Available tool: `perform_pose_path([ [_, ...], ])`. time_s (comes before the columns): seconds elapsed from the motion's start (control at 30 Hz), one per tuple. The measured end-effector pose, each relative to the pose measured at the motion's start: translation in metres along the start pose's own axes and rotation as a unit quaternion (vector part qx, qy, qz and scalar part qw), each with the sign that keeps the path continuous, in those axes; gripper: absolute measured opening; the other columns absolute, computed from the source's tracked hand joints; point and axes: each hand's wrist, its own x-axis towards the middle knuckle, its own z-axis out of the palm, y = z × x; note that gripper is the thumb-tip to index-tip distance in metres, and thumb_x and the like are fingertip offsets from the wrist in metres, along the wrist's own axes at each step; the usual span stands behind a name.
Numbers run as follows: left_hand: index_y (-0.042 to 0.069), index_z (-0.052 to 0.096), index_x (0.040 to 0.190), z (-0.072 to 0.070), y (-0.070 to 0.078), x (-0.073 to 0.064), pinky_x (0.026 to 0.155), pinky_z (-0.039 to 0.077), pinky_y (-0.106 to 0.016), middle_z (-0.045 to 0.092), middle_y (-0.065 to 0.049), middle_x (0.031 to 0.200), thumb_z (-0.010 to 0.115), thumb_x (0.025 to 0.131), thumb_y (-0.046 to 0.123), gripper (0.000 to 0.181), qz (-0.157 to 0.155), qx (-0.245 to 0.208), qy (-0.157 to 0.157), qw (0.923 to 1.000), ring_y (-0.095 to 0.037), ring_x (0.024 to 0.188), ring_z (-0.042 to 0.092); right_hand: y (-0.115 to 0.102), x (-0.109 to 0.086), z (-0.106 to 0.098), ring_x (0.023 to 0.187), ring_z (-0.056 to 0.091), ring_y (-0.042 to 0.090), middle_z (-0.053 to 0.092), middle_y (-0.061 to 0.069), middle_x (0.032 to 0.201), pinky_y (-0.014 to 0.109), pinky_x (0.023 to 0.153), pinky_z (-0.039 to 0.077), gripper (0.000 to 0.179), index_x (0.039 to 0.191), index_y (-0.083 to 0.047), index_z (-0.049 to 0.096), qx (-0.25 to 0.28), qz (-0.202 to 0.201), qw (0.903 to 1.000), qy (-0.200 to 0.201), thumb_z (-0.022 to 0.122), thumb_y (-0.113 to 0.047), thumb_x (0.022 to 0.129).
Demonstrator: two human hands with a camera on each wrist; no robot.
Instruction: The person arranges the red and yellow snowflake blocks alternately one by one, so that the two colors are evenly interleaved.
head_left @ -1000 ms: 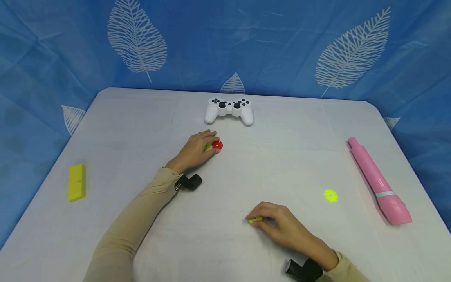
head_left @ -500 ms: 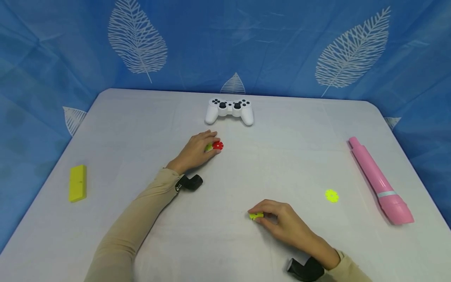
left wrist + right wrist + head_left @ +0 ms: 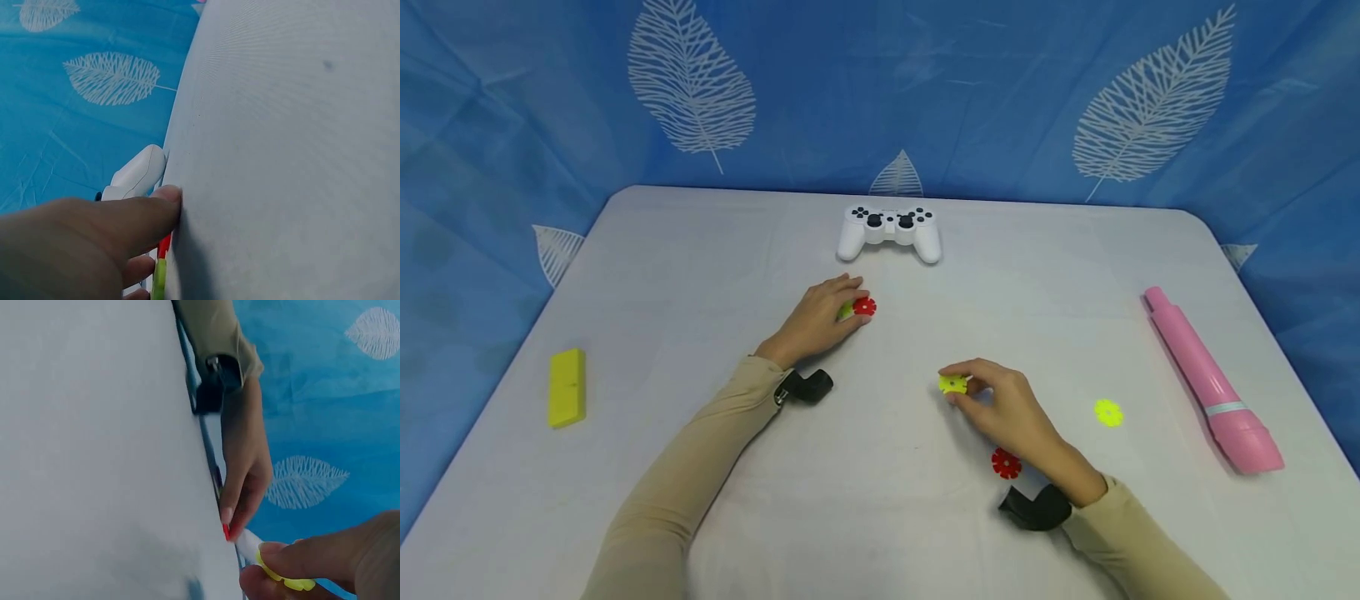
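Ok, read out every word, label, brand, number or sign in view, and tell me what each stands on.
No words, labels, brands, numbers or signs can be read.
White plastic game controller: any button markings are too small to read.
Blue leaf-patterned cloth: white leaf prints, no lettering visible.

We pinch a yellow piece in our right grip; beyond it, our left grip has a red piece at its fingertips. White tabletop fills the left side, leaf-printed blue cloth the right.
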Motion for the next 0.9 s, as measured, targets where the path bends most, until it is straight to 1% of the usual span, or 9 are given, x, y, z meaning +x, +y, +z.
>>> perform_pose_path([
  [0.13, 0.008, 0.054, 0.125, 0.001, -0.001, 0.0, 0.109, 0.027, -0.047, 0.041, -0.009, 0.141, 0.057, 0.088, 0.033, 0.044, 0.005, -0.001, 0.007, 1.0, -0.027, 0.135, 0.03, 0.004, 0.028, 0.002, 0.07, 0.061, 0.014, 0.068, 0.006, 0.093, 0.029, 0.062, 0.05, 0.028, 0.101, -0.01, 0.067, -0.005, 0.006, 0.9999, 0.01, 0.072, -0.003, 0.074],
  [0.23, 0.007, 0.055, 0.124, 0.001, -0.001, -0.001, 0.108, 0.028, -0.047, 0.042, -0.01, 0.14, 0.057, 0.088, 0.033, 0.044, 0.009, -0.004, 0.012, 0.9999, -0.027, 0.135, 0.031, 0.005, 0.05, 0.005, 0.07, 0.059, 0.016, 0.068, 0.007, 0.091, 0.029, 0.062, 0.048, 0.027, 0.101, -0.009, 0.067, -0.002, 0.018, 0.9998, 0.009, 0.07, -0.004, 0.075],
  [0.47, 0.008, 0.055, 0.124, 0.002, -0.001, -0.001, 0.108, 0.028, -0.047, 0.043, -0.01, 0.14, 0.057, 0.087, 0.034, 0.045, 0.007, 0.003, 0.009, 0.9999, -0.027, 0.135, 0.031, 0.006, 0.096, 0.02, 0.077, 0.062, 0.022, 0.067, 0.011, 0.098, 0.033, 0.07, 0.051, 0.024, 0.102, -0.007, 0.066, -0.015, 0.034, 0.9993, -0.003, 0.066, -0.004, 0.079],
  [0.53, 0.008, 0.055, 0.124, 0.002, -0.001, -0.001, 0.108, 0.028, -0.047, 0.043, -0.01, 0.14, 0.057, 0.087, 0.034, 0.045, 0.005, 0.004, 0.008, 0.9999, -0.027, 0.135, 0.032, 0.006, 0.108, 0.024, 0.08, 0.063, 0.023, 0.067, 0.012, 0.1, 0.034, 0.073, 0.052, 0.024, 0.103, -0.008, 0.066, -0.016, 0.044, 0.9988, -0.01, 0.066, -0.004, 0.079],
  [0.73, 0.008, 0.055, 0.124, 0.0, -0.001, -0.001, 0.108, 0.028, -0.048, 0.042, -0.01, 0.14, 0.057, 0.088, 0.033, 0.044, 0.002, 0.004, 0.007, 1.0, -0.027, 0.135, 0.031, 0.005, 0.135, 0.034, 0.087, 0.062, 0.022, 0.065, 0.01, 0.109, 0.033, 0.078, 0.051, 0.025, 0.106, -0.011, 0.064, 0.002, 0.097, 0.9943, -0.046, 0.065, -0.007, 0.081],
  [0.9, 0.008, 0.055, 0.124, -0.001, -0.001, 0.0, 0.109, 0.027, -0.048, 0.042, -0.01, 0.141, 0.057, 0.088, 0.033, 0.044, 0.003, 0.002, 0.006, 1.0, -0.028, 0.135, 0.03, 0.003, 0.148, 0.041, 0.092, 0.061, 0.023, 0.065, 0.01, 0.108, 0.033, 0.08, 0.051, 0.025, 0.106, -0.011, 0.064, 0.005, 0.116, 0.9912, -0.063, 0.064, -0.009, 0.081],
])
